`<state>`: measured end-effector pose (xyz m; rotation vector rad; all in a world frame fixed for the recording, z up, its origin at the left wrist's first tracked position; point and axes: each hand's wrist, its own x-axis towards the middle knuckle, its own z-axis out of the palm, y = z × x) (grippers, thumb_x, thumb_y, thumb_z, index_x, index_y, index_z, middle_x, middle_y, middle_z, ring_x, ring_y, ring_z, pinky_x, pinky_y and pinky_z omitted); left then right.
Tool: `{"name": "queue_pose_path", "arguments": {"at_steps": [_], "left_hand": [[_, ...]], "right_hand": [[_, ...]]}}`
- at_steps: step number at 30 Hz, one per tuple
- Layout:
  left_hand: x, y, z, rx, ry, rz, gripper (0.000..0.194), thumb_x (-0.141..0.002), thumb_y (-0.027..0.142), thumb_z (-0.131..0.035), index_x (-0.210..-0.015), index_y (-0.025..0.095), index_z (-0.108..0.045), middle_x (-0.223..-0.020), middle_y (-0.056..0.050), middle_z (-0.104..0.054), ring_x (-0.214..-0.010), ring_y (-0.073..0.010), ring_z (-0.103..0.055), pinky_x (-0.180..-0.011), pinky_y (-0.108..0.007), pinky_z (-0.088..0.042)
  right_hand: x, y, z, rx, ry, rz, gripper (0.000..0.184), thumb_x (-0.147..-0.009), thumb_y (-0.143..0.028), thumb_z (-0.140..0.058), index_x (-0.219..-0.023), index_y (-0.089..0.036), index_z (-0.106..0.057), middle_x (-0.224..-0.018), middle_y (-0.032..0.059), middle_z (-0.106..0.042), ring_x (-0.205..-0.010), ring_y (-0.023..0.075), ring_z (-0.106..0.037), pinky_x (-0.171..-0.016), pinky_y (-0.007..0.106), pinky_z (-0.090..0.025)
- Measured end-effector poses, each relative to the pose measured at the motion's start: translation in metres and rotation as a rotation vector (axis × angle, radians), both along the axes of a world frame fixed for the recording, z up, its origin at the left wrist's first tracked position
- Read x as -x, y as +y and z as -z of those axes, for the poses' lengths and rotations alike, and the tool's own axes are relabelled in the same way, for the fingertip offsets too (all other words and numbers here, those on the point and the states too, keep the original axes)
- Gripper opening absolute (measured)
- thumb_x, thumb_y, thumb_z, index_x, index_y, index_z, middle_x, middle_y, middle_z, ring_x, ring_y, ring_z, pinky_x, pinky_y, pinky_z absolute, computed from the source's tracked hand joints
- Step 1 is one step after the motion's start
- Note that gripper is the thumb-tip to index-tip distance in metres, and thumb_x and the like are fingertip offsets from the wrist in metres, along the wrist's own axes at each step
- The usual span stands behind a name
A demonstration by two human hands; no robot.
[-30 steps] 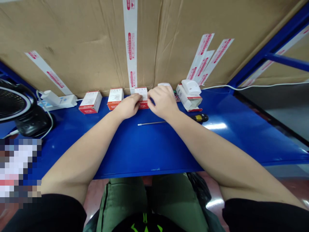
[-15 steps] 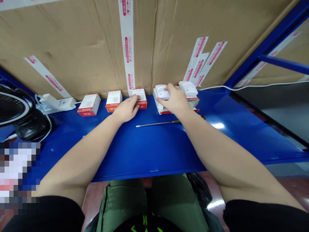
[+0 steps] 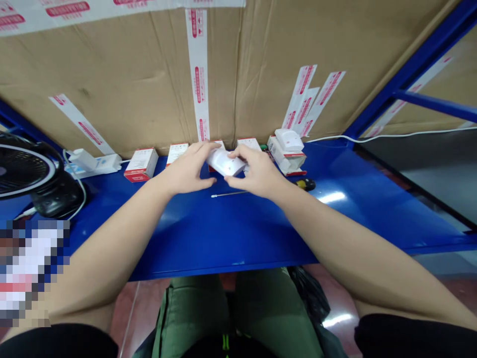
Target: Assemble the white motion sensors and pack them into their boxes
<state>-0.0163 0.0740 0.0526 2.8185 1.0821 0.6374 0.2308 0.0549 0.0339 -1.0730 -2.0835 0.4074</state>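
Observation:
Both hands hold a small white plastic device [image 3: 225, 162] just above the blue shelf [image 3: 238, 228], near its back. My left hand [image 3: 186, 169] grips its left end with curled fingers. My right hand [image 3: 257, 171] grips its right end, thumb on top. Behind the hands, red-and-white small boxes [image 3: 141, 164] stand in a row along the cardboard wall; one box [image 3: 249, 144] sits right behind the device. A thin screwdriver [image 3: 261, 190] with a black and yellow handle lies on the shelf under my right hand.
Another white device [image 3: 288, 140] rests on an open box [image 3: 286, 158] at the right. A white power strip [image 3: 93, 163] and a black fan [image 3: 33, 174] stand at the left. A taped cardboard wall [image 3: 149, 79] closes the back. A white cable [image 3: 391, 133] runs right.
My right hand lifted the white device off its box and brought it left and toward me. My left hand left the small box and took hold of the device's other end.

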Motion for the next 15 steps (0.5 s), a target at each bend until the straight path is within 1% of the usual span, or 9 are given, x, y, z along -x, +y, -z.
{"name": "queue_pose_path", "arguments": {"at_steps": [2, 4, 7, 10, 12, 15], "left_hand": [[0.008, -0.012, -0.003, 0.068, 0.034, 0.046, 0.082, -0.083, 0.035, -0.081, -0.157, 0.021, -0.047, -0.159, -0.016, -0.059, -0.146, -0.0372, -0.058, -0.124, -0.051, -0.049], [0.015, -0.023, 0.000, 0.134, 0.042, 0.081, 0.077, -0.085, 0.034, -0.079, -0.155, 0.023, -0.050, -0.154, -0.015, -0.064, -0.139, -0.0338, -0.065, -0.118, -0.047, -0.053], [0.020, -0.032, 0.009, 0.192, 0.019, 0.089, 0.061, -0.084, 0.026, -0.075, -0.143, 0.022, -0.059, -0.138, -0.012, -0.073, -0.122, -0.0284, -0.073, -0.106, -0.040, -0.059], [0.024, -0.033, 0.020, 0.197, -0.007, 0.072, 0.057, -0.081, 0.027, -0.079, -0.136, 0.022, -0.062, -0.129, -0.010, -0.075, -0.114, -0.0273, -0.074, -0.101, -0.039, -0.060], [0.026, -0.031, 0.026, 0.196, -0.012, 0.069, 0.057, -0.080, 0.028, -0.082, -0.133, 0.022, -0.063, -0.127, -0.010, -0.075, -0.113, -0.0279, -0.074, -0.101, -0.040, -0.060], [0.028, -0.030, 0.033, 0.216, -0.005, 0.079, 0.054, -0.079, 0.029, -0.082, -0.129, 0.021, -0.065, -0.123, -0.010, -0.073, -0.112, -0.0283, -0.072, -0.100, -0.040, -0.060]], "right_hand": [[0.008, -0.010, 0.003, 0.010, -0.031, -0.104, 0.035, -0.073, -0.034, -0.078, -0.103, -0.023, -0.062, -0.114, 0.0101, -0.078, -0.103, 0.0300, -0.072, -0.090, 0.043, -0.054], [0.017, -0.017, 0.008, 0.052, -0.066, -0.179, 0.032, -0.074, -0.030, -0.078, -0.102, -0.024, -0.062, -0.118, 0.0106, -0.078, -0.110, 0.0307, -0.072, -0.095, 0.044, -0.055], [0.027, -0.023, 0.015, 0.120, -0.095, -0.249, 0.031, -0.076, -0.023, -0.079, -0.101, -0.025, -0.061, -0.118, 0.0091, -0.078, -0.112, 0.0296, -0.072, -0.099, 0.045, -0.055], [0.032, -0.025, 0.022, 0.155, -0.105, -0.289, 0.033, -0.077, -0.019, -0.079, -0.103, -0.024, -0.060, -0.123, 0.0103, -0.076, -0.114, 0.0290, -0.072, -0.100, 0.045, -0.056], [0.031, -0.025, 0.025, 0.167, -0.121, -0.295, 0.038, -0.079, -0.020, -0.082, -0.110, -0.023, -0.061, -0.128, 0.0117, -0.074, -0.118, 0.0293, -0.071, -0.102, 0.046, -0.056], [0.025, -0.023, 0.028, 0.168, -0.185, -0.274, 0.056, -0.074, -0.021, -0.090, -0.122, -0.022, -0.061, -0.133, 0.0137, -0.072, -0.124, 0.0317, -0.068, -0.106, 0.048, -0.055]]}}
